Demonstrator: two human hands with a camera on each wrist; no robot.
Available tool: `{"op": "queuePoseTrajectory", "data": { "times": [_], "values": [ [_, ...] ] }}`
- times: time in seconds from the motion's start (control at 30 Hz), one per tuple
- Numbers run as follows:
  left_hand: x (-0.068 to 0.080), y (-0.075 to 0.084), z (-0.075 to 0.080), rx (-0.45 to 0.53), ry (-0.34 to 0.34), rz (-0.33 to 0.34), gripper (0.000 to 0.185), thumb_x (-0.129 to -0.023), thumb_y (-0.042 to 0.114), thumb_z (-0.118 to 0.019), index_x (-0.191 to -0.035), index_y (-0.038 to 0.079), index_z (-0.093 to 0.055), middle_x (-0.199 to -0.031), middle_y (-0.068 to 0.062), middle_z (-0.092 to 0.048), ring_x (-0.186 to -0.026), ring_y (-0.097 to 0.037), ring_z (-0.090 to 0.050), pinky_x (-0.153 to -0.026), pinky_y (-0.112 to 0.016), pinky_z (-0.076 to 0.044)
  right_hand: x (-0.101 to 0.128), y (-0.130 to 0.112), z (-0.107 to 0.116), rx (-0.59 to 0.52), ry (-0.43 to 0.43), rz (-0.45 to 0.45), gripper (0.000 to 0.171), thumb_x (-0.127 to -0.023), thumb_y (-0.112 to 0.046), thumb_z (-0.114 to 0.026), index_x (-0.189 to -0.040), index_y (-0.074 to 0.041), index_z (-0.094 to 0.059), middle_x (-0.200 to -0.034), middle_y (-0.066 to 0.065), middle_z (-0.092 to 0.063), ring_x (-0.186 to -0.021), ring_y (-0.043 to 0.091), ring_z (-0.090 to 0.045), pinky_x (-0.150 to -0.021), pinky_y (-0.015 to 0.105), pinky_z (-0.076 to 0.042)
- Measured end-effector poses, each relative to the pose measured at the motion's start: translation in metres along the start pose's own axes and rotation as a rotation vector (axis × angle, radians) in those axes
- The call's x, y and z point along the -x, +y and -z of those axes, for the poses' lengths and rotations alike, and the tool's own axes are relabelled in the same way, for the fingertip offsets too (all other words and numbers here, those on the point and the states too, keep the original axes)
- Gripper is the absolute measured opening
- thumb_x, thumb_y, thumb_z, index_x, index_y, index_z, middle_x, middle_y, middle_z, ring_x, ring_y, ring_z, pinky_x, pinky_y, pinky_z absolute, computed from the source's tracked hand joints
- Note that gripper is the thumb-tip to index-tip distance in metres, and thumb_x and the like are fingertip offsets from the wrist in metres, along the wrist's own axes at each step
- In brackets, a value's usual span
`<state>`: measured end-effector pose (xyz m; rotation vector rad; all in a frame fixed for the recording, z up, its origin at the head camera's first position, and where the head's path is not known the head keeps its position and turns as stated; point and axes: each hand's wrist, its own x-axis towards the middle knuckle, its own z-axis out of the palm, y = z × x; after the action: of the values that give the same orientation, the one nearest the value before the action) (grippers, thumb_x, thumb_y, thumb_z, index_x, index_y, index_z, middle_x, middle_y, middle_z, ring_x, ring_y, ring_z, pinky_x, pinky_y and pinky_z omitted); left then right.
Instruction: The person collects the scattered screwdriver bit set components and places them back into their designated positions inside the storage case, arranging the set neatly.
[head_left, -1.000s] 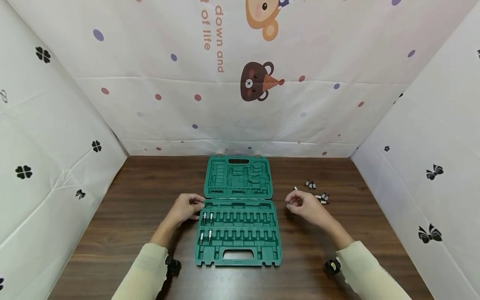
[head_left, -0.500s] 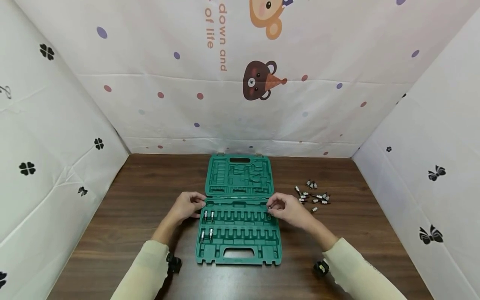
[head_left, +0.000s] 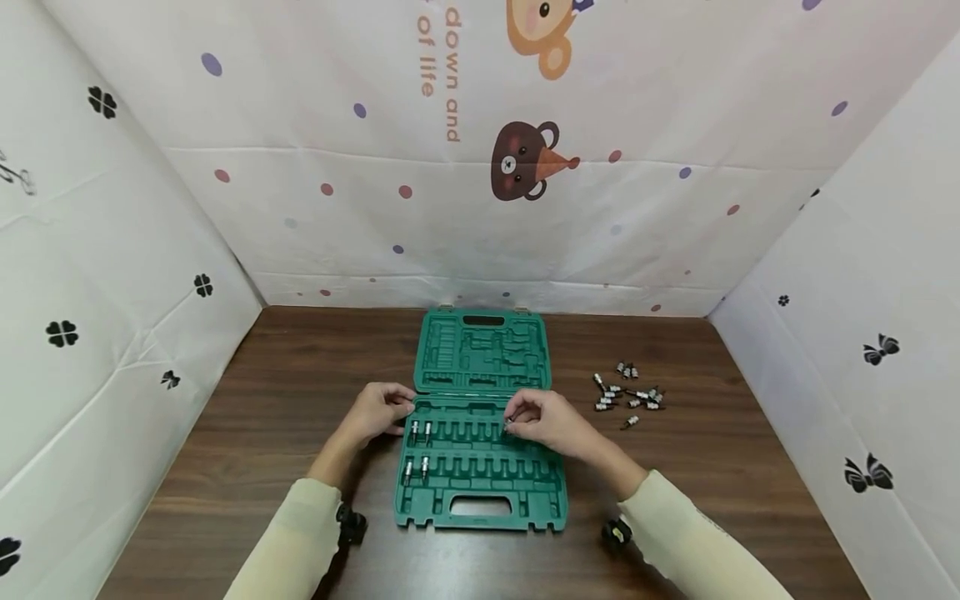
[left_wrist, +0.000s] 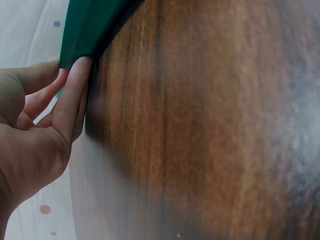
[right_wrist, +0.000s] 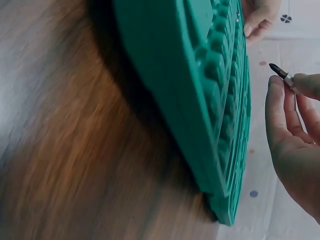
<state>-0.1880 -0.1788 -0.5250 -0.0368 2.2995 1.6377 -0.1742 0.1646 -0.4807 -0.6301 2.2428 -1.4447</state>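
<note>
A green plastic socket case (head_left: 537, 504) lies opened flat on the table, its molded lid (head_left: 480, 379) folded back behind it. My left hand (head_left: 372, 410) pinches the case's left edge near the hinge, thumb above and fingers against the side, as the left wrist view (left_wrist: 75, 62) shows. Between thumb and fingertips my right hand (head_left: 553, 423) holds a bit socket (right_wrist: 287, 79) with a dark pointed tip and silver base, over the upper row of slots. Bit sockets (head_left: 414, 432) fill two slots at the left end of the upper row, and two more (head_left: 424, 468) stand below in the lower row.
Several loose bit sockets (head_left: 633, 398) are scattered on the brown wooden table (head_left: 300, 358) to the right of the case. White patterned cloth (head_left: 337, 225) rises behind the table and at both sides.
My right hand has moved left from beside the loose bit sockets to above the case's upper row, carrying the bit socket. The left hand keeps its place on the case edge.
</note>
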Motion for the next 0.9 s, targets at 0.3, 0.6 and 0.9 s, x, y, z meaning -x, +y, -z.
{"op": "queuePoseTrajectory", "data": {
  "times": [0.3, 0.6, 0.9],
  "values": [
    [0.0, 0.002, 0.0, -0.001, -0.001, 0.004, 0.023, -0.103, 0.005, -0.063, -0.123, -0.001, -0.069, -0.111, -0.018, -0.065, -0.09, -0.021, -0.068, -0.072, -0.038, -0.065, -0.008, -0.016, -0.019, 0.033, -0.054, 0.043, 0.01, -0.098, -0.007, -0.07, -0.107, -0.003, -0.07, -0.107, 0.011, -0.073, -0.096, 0.022, -0.07, -0.079, 0.024, -0.06],
    [-0.003, 0.003, 0.0, -0.007, 0.0, 0.007, 0.023, -0.103, 0.004, -0.062, -0.124, -0.002, -0.069, -0.11, -0.018, -0.065, -0.089, -0.021, -0.068, -0.071, -0.037, -0.065, -0.017, -0.023, -0.039, 0.112, -0.118, 0.04, 0.009, -0.098, -0.01, -0.072, -0.107, -0.01, -0.072, -0.103, -0.002, -0.072, -0.094, 0.011, -0.07, -0.079, 0.025, -0.06],
    [-0.003, 0.0, 0.0, -0.007, 0.007, 0.011, 0.021, -0.102, 0.003, -0.063, -0.122, -0.001, -0.07, -0.109, -0.017, -0.066, -0.087, -0.02, -0.068, -0.07, -0.037, -0.065, -0.026, -0.029, -0.059, 0.176, -0.172, 0.055, 0.008, -0.097, -0.012, -0.074, -0.104, -0.012, -0.074, -0.098, -0.007, -0.073, -0.09, 0.006, -0.07, -0.078, 0.022, -0.06]
  ]
}}
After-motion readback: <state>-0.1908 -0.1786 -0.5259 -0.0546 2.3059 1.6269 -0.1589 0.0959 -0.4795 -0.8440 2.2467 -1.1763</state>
